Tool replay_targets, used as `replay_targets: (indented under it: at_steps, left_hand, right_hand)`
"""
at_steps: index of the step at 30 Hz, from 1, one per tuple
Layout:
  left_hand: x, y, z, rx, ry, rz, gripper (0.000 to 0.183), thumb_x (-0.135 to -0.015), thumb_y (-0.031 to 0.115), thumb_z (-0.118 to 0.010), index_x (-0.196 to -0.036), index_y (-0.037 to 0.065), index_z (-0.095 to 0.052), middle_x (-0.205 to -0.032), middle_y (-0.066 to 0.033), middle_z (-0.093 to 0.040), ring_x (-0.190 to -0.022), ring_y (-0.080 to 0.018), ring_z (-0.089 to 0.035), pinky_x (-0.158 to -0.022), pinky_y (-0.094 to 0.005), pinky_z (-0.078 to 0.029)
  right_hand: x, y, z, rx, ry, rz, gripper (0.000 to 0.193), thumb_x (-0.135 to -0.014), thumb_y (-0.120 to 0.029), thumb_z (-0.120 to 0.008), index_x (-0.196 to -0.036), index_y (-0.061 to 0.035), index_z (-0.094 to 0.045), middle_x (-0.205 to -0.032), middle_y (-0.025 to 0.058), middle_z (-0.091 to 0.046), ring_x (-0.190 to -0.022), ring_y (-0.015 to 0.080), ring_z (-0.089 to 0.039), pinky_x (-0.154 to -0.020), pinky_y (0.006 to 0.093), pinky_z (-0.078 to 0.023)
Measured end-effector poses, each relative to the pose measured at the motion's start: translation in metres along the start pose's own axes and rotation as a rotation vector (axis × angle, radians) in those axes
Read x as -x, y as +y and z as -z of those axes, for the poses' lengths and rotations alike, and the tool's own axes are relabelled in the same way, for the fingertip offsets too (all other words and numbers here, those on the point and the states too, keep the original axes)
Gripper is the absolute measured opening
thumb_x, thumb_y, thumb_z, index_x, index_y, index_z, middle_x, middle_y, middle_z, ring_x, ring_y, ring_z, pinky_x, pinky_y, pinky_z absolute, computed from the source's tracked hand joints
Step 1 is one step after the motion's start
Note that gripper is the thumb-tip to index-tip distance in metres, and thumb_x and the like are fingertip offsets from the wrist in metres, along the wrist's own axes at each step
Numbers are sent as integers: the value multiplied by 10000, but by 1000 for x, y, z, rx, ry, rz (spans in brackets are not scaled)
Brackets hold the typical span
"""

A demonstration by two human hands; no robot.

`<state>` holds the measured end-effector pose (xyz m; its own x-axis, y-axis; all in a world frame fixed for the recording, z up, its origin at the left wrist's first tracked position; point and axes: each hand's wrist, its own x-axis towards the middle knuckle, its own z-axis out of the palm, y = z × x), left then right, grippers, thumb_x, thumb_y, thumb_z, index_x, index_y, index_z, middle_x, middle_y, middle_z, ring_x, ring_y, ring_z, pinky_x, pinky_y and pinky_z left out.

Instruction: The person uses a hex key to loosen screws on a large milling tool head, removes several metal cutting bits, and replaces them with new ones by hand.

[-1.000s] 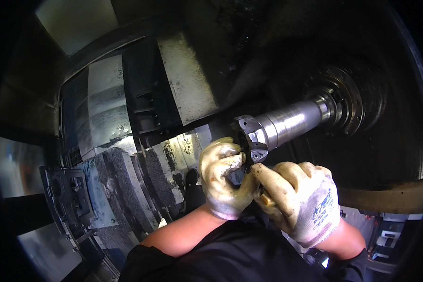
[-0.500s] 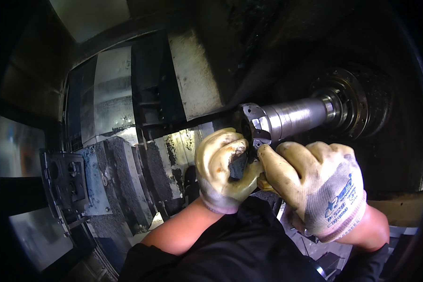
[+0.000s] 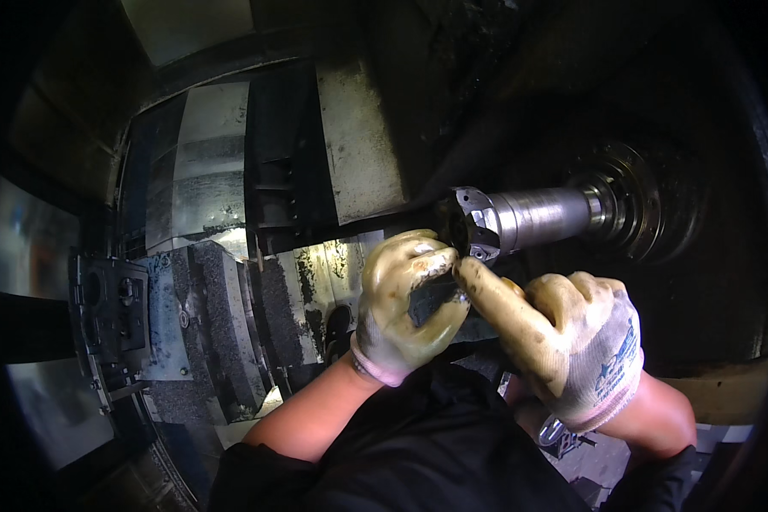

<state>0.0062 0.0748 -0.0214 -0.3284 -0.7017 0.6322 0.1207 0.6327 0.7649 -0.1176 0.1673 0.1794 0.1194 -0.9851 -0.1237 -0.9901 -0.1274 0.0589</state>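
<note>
From where I stand, the milling cutter head [image 3: 476, 220] sits just beyond the person's fingertips, on the far side of both gloved hands and at the left end of a thick steel arbor [image 3: 542, 215]. The arbor's long axis runs left to right, rising slightly toward the far right, where it meets a round spindle flange [image 3: 630, 203] in the dark. The cutter's end face looks left, toward the curled fingers of the left hand [image 3: 401, 299]; the right hand [image 3: 567, 333] comes in from the near right, its forefinger stretched out to the cutter's near edge. Neither hand is clearly nearer: both sets of fingertips are right beside the cutter, and I can't tell which of them touch it.

The left hand is bent into a loose ring, thumb and forefinger apart. The right hand has its other fingers folded; whether it pinches something small, I cannot tell. An orange-yellow patch shows behind that forefinger, too hidden to name.

The cutter is dark along its face and brighter on its side, with pockets cut into the rim and a small bolted insert [image 3: 480, 253] at the near edge. The arbor is smooth and shiny.
</note>
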Motion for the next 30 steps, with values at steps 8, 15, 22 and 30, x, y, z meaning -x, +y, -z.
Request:
replay_targets:
  at_steps: [8, 15, 22, 30]
  left_hand:
    - [28, 12, 10, 748, -87, 827, 232, -971, -15, -693, -1202, -29, -679, -1138, -135, -743, -945, -187, -728, -867, -324, -608]
    - [-4, 27, 12, 1193, -395, 1066, 366, -1128, 276, -540, -1356, 11, -647, -941, -49, -686, -838, -148, -644, -799, -294, -519]
    - [-17, 22, 6, 1689, -405, 1434, 327, -1116, 249, -522, -1301, -11, -594, -782, 6, -566, -718, -118, -546, -713, -298, -467]
    - [-37, 23, 17, 1572, -516, 1535, 317, -1107, 236, -481, -1239, -11, -629, -793, -17, -574, -700, -146, -543, -673, -291, -443]
  right_hand:
    - [4, -6, -33, -355, 300, -161, 456, -877, -68, -742, -1319, 17, -670, -860, 149, -744, -681, 282, -716, -614, 365, -574]
    - [11, -24, -22, -475, 101, -344, 687, -892, -175, -822, -1447, 93, -520, -967, 167, -744, -781, 314, -746, -745, 371, -598]
    - [4, -38, 2, -165, -192, -510, 399, -921, -196, -763, -1232, 23, -640, -757, 156, -713, -613, 346, -705, -557, 423, -532]
    - [4, -34, 2, -824, -144, -736, 161, -991, -137, -689, -1102, -24, -714, -841, 160, -719, -662, 311, -710, -570, 415, -544]
